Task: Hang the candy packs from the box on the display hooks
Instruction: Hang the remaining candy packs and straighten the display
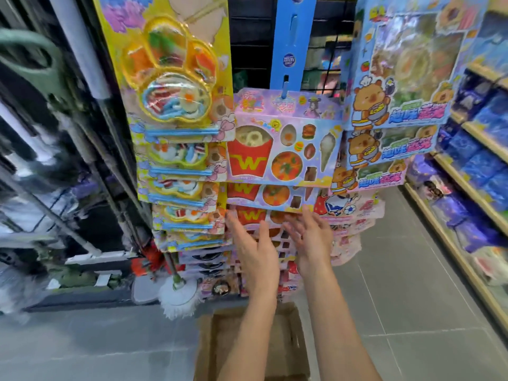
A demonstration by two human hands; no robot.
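Here both bare hands are raised in front of a hanging column of pink and lilac candy packs printed with a red fries carton and other fast-food shapes (pixel 283 149), which dangle one below another from a blue plastic hanging strip (pixel 292 42). The left hand (pixel 254 250) has its fingers straight and spread, the fingertips (pixel 231 215) reaching the lower packs of that column; it grasps nothing. The right hand (pixel 310 240) is likewise loose and flat, fingers extended upward with the tips just below the second pack's bottom edge, and it too holds nothing. Whether either palm actually presses on a pack I cannot tell.

To the left of this column hangs a row of yellow card packs with clear flower-shaped trays of gummy food and blue chopsticks (pixel 176 86), overlapping downward. To the right hangs a row of pale blue card packs showing a cartoon bear chef (pixel 398 78), with pink packs bearing a football figure (pixel 346 207) beneath them.

On the grey tiled floor (pixel 412 298), under the forearms, stands an open brown cardboard box (pixel 220 339); its contents are not visible. A white mop head with a green collar (pixel 178 292) rests beside the display, and wooden-edged shelves of blue and purple packets (pixel 483 160) run along the right
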